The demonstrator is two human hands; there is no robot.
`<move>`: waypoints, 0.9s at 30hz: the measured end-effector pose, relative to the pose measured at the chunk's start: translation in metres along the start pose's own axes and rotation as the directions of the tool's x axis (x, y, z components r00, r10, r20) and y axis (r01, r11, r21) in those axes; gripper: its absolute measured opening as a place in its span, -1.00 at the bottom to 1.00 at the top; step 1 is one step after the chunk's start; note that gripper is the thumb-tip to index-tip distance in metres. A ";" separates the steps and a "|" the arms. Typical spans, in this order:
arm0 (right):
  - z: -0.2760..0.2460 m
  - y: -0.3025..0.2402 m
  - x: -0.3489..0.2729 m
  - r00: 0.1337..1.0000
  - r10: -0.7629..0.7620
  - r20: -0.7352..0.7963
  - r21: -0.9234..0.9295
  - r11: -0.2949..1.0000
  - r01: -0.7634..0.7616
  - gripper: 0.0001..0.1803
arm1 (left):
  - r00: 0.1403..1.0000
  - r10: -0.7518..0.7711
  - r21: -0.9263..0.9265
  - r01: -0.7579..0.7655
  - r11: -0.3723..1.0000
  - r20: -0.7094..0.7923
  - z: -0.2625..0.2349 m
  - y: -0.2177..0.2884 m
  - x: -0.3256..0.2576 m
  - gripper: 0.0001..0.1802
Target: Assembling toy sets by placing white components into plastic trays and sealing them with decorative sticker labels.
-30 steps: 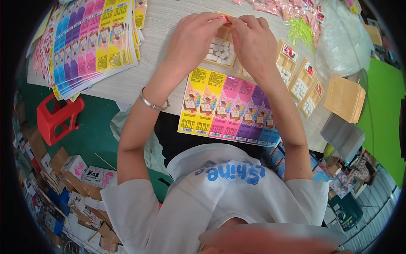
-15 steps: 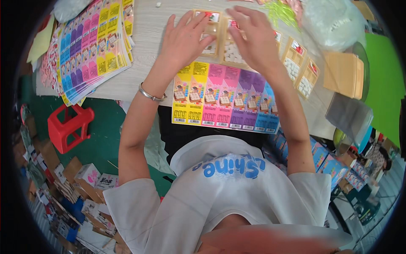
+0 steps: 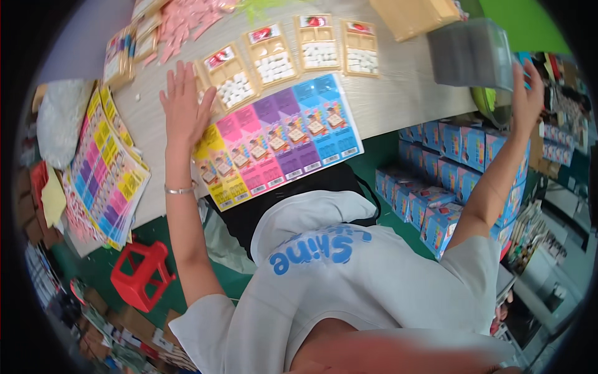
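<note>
My left hand lies with its fingers spread at the left end of a row of small tan trays, partly covering the leftmost one. Each visible tray, such as the tan tray, holds small white blocks and a label with a red picture. My right hand is stretched far to the right, beside the rim of a grey translucent bin. Its fingers are apart with nothing visible in them; whether they touch the bin I cannot tell. A printed card sheet in yellow, pink, purple and blue lies in front of the trays.
Stacked printed sheets and a clear plastic bag lie at the left. Pink packets spread across the back. Tan trays are stacked at the back right. Blue boxes stand below right, a red stool below left.
My right hand has left the trays and reached far right to the grey bin. My left hand has moved to the row's left end. The whole view has turned.
</note>
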State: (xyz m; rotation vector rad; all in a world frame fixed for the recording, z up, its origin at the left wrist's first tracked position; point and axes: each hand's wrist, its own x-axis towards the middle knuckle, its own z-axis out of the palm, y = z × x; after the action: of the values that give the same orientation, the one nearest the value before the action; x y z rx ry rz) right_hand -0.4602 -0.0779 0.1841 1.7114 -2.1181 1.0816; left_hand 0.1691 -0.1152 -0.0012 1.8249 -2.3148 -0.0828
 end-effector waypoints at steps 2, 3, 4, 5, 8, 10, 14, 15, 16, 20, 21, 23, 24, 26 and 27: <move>-0.005 0.023 0.011 0.960 0.057 0.274 -0.307 0.951 0.032 -0.58 | 0.996 0.029 -0.089 -0.036 0.995 -0.080 -0.008 0.025 0.004 -0.18; -0.002 0.030 0.012 0.958 0.034 0.284 -0.258 0.965 0.042 -0.59 | 0.989 0.052 -0.168 -0.075 0.983 -0.139 -0.010 0.043 0.002 -0.18; 0.005 0.029 0.015 0.955 0.006 0.295 -0.207 0.977 0.058 -0.60 | 0.978 0.066 -0.245 -0.115 0.963 -0.199 -0.014 0.063 -0.001 -0.19; 0.003 0.044 0.018 0.946 0.046 0.321 -0.095 0.995 -0.017 -0.59 | 0.985 0.077 -0.307 -0.122 0.944 -0.153 -0.016 0.087 -0.007 -0.19; -0.003 0.036 0.027 0.921 0.111 0.373 0.026 0.991 -0.130 -0.61 | 0.986 0.165 -0.389 -0.160 0.907 -0.022 -0.019 0.145 -0.044 -0.22; -0.006 0.005 0.027 0.856 0.206 0.474 0.044 0.965 -0.257 -0.63 | 0.974 0.226 -0.415 -0.209 0.885 -0.009 -0.006 0.175 -0.060 -0.24; 0.000 0.012 0.034 0.766 0.138 0.627 0.189 0.927 -0.323 -0.62 | 0.949 0.312 -0.322 -0.284 0.903 0.039 0.022 0.199 -0.070 -0.25; 0.001 0.015 0.036 0.744 0.173 0.645 0.209 0.897 -0.390 -0.65 | 0.948 0.316 -0.327 -0.288 0.900 0.036 0.026 0.200 -0.071 -0.25; 0.001 0.019 0.037 0.746 0.176 0.642 0.205 0.898 -0.389 -0.65 | 0.948 0.317 -0.308 -0.291 0.906 0.035 0.028 0.199 -0.071 -0.26; 0.001 0.025 0.042 0.703 0.198 0.683 0.258 0.835 -0.486 -0.71 | 0.946 0.320 -0.289 -0.296 0.911 0.041 0.030 0.197 -0.074 -0.27; 0.001 0.024 0.043 0.690 0.203 0.695 0.253 0.829 -0.499 -0.73 | 0.946 0.323 -0.286 -0.299 0.910 0.037 0.030 0.196 -0.073 -0.27; 0.001 0.029 0.044 0.691 0.222 0.688 0.257 0.816 -0.518 -0.72 | 0.945 0.325 -0.292 -0.303 0.907 0.027 0.031 0.197 -0.076 -0.27; 0.000 0.031 0.044 0.690 0.238 0.684 0.262 0.803 -0.536 -0.72 | 0.944 0.328 -0.294 -0.306 0.906 0.029 0.031 0.196 -0.076 -0.27; 0.000 0.026 0.041 0.705 0.243 0.666 0.267 0.805 -0.530 -0.74 | 0.942 0.335 -0.297 -0.310 0.903 0.034 0.026 0.194 -0.077 -0.27; 0.000 0.025 0.040 0.718 0.251 0.648 0.271 0.806 -0.527 -0.75 | 0.942 0.333 -0.297 -0.308 0.904 0.035 0.024 0.192 -0.078 -0.27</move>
State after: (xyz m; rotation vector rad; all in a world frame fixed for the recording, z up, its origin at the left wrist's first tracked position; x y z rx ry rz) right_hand -0.4947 -0.1069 0.1972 2.0427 -2.9318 1.3649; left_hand -0.0021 0.0050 -0.0025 1.3090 -2.4725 -0.4332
